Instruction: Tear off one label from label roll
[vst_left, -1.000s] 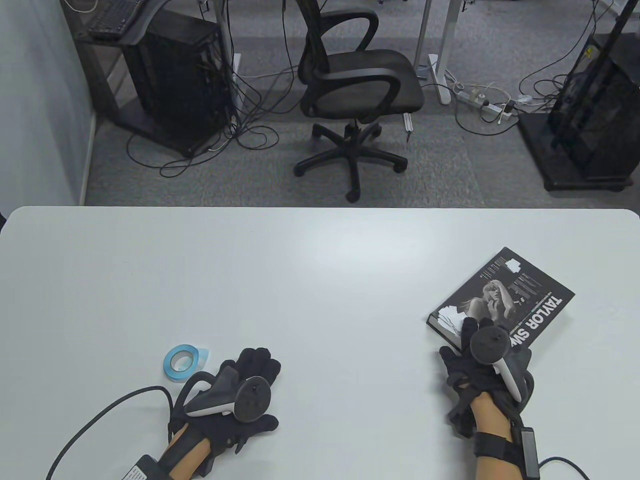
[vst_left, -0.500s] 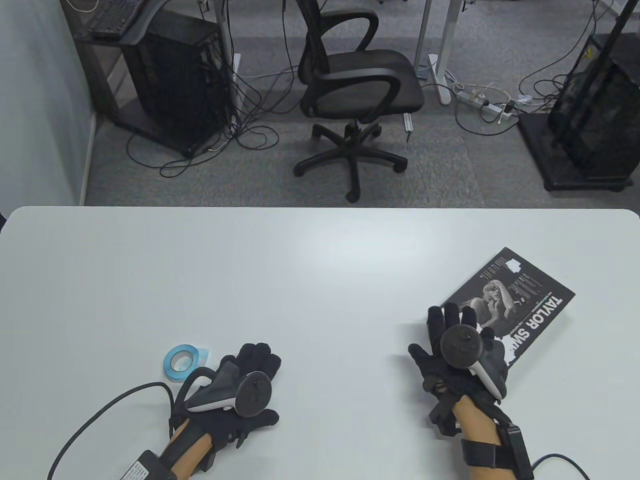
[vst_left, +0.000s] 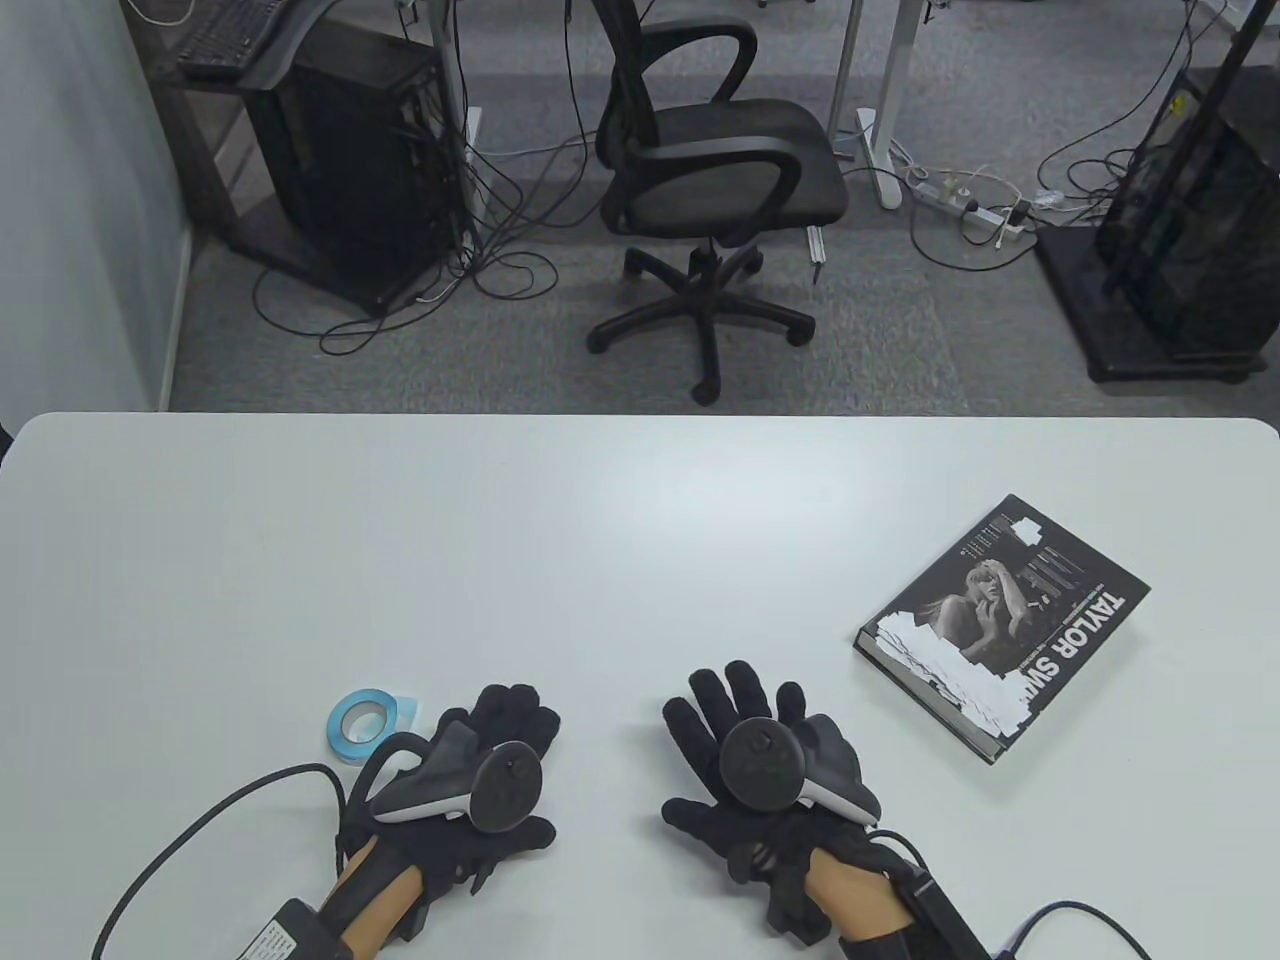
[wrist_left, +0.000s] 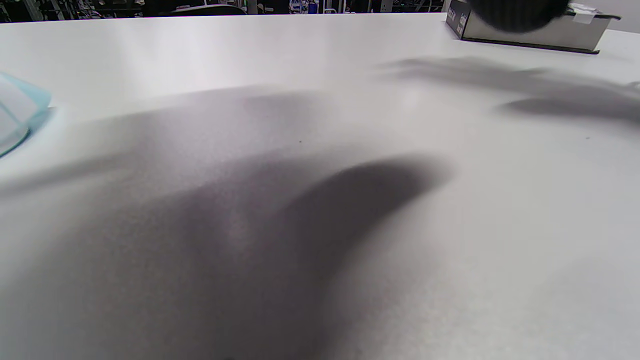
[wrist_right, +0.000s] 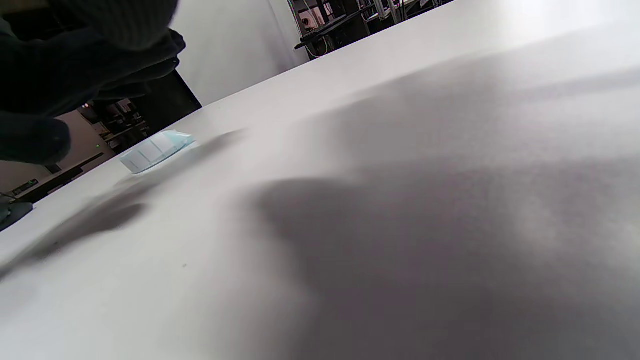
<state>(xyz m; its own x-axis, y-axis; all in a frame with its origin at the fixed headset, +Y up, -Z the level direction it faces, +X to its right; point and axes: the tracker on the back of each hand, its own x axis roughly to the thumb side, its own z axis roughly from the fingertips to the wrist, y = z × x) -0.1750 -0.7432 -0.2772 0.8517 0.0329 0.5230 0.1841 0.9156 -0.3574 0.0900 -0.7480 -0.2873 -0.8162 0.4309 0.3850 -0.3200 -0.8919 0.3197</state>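
Both hands hold nothing: the left hand (vst_left: 480, 780) and right hand (vst_left: 760, 770) lie open near the tabletop's front edge. The roll (vst_left: 362, 724) sits untouched beside the left hand; tearing is not begun.

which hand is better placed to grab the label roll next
Left. The left hand lies right beside the blue label roll, while the right hand sits farther over, between the left hand and the book. Neither hand holds anything.

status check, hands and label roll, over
Left hand and right hand both empty, fingers spread. Label roll untouched, flat on table just left of left hand. Nothing in the way.
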